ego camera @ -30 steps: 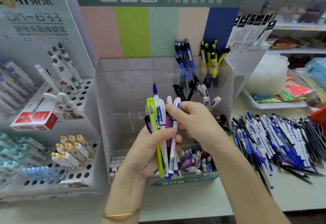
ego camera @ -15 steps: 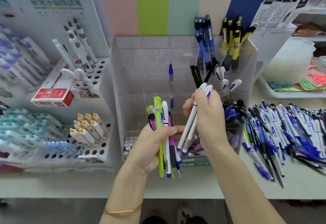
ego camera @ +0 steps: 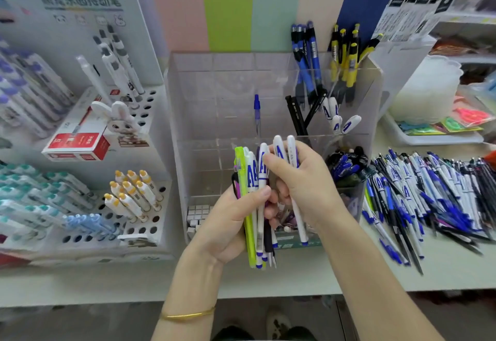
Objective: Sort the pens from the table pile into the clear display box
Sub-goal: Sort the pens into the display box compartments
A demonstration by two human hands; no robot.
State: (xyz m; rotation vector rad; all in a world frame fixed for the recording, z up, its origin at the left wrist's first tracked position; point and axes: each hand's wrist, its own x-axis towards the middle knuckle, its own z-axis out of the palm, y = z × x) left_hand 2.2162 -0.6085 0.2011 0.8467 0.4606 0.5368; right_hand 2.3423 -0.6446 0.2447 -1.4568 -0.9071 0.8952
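The head view shows a pale surface (ego camera: 335,268) running across a stationery shop, with a pastel striped wall panel (ego camera: 228,5) at 12 o'clock. The clear display box (ego camera: 209,115) stands at centre, with blue pens (ego camera: 306,53) and yellow pens (ego camera: 346,58) upright in its 1 o'clock compartments. The pen pile (ego camera: 434,193) lies loose at 3 o'clock, just beside the box. A white perforated pen rack (ego camera: 142,222) with a rabbit figure (ego camera: 120,120) fills 9 o'clock. In front of the box, hiding its lower compartments, the left hand (ego camera: 228,222) grasps a pen bundle (ego camera: 252,193). The right hand (ego camera: 306,185) curls its fingers (ego camera: 268,162) round two white-and-blue pens (ego camera: 291,152), close against that bundle.
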